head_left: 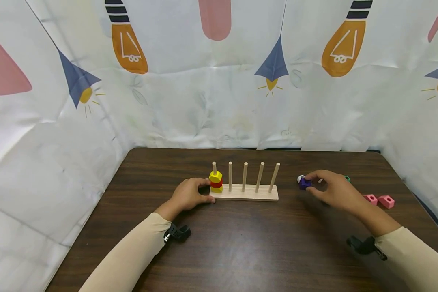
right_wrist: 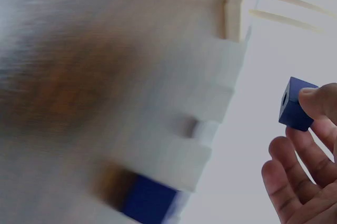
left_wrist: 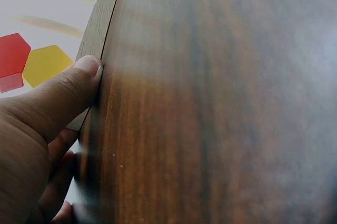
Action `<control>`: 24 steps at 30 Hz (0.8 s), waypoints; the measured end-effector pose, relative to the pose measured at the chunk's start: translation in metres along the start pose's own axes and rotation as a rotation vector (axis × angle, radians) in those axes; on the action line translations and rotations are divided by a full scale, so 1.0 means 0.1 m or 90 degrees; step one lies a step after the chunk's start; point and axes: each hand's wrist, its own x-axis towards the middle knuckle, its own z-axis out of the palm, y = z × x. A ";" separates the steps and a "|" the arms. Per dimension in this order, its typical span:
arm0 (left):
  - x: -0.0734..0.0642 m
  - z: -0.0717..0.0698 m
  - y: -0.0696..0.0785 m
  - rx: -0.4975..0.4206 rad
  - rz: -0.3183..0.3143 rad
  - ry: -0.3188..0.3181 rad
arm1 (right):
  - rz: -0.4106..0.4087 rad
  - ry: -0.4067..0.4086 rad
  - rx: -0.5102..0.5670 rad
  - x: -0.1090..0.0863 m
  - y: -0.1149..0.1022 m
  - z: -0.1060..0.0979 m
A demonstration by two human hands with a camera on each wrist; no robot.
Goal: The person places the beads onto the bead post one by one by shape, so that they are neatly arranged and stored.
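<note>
My left hand (head_left: 188, 194) grips the left end of a pale wooden peg board (head_left: 248, 195), thumb along the front edge. Several upright pegs stand on the board. The leftmost peg carries a yellow hexagonal piece (head_left: 215, 177), a red piece (head_left: 216, 185) below it and another yellow piece (head_left: 217, 190) at the bottom; the other pegs are bare. To the right of the board, my right hand (head_left: 337, 191) pinches a dark blue block (right_wrist: 297, 105) with a hole through it between thumb and fingers. In the right wrist view this block is raised above the table.
A second blue block (right_wrist: 150, 200) lies on the dark wooden table (head_left: 241, 239). Two pink blocks (head_left: 386, 201) lie right of my right hand. A white piece (head_left: 301, 178) and a green piece (head_left: 347, 178) show around it. A patterned curtain (head_left: 219, 101) hangs behind the table.
</note>
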 end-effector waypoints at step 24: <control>0.00 0.00 0.01 -0.001 -0.002 0.004 | -0.079 0.066 0.030 0.38 -0.57 -0.44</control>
